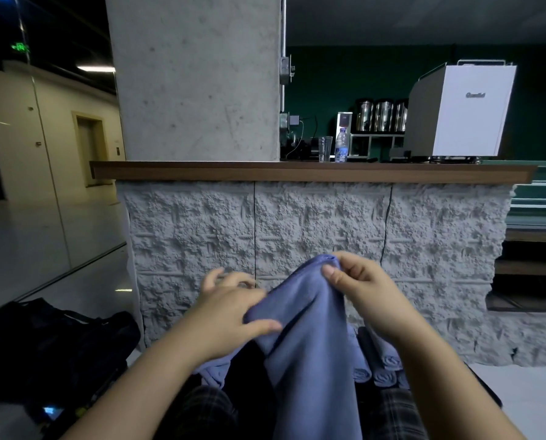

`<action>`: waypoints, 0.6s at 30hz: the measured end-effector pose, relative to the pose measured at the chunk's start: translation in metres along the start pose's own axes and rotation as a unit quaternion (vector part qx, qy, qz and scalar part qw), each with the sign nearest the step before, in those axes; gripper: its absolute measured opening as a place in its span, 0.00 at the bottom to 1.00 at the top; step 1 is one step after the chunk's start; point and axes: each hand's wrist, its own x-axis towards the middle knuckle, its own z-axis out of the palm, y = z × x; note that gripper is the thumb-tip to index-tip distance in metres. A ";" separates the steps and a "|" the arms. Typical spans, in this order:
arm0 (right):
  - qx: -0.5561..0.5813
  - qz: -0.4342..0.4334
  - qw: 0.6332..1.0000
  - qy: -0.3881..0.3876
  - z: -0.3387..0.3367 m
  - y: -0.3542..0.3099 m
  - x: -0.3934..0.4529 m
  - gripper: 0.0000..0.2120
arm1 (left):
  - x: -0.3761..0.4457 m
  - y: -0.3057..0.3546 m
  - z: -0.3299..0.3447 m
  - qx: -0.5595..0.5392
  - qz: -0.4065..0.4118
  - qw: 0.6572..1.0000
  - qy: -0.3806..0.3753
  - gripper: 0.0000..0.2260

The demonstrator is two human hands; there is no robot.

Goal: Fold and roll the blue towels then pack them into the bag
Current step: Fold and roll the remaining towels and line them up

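— Plaid-trousered knees sit nearest us, and over them hangs the blue towel [309,360], held up between both hands.

— How do we have it?

— Our right hand [363,293] pinches the top corner between thumb and fingers; our left hand [230,309] presses its thumb on a fold lower down, the other fingers spread loose.

— How will it handle?

— We judge it soft, light and limp, so we should take it by corners and edges.

— Where do finished ones go?

— Several rolled towels [379,366] lie low on the right. A dark bag [52,341] rests on the floor, left. Beyond stand a rough stone counter front, its wooden tabletop [297,171] and a concrete pillar.
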 end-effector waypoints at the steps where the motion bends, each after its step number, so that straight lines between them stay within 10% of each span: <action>1: -0.054 0.004 0.998 0.019 -0.007 0.003 0.001 0.08 | 0.000 -0.009 -0.004 0.044 -0.009 0.999 -0.027 0.27; 5: -0.346 0.012 0.930 0.121 -0.022 0.030 0.009 0.10 | 0.003 -0.023 -0.019 0.025 0.066 0.995 0.069 0.21; 18: -0.229 0.049 0.933 0.273 0.005 0.039 0.011 0.08 | 0.008 0.001 -0.014 -0.184 0.067 0.961 0.197 0.12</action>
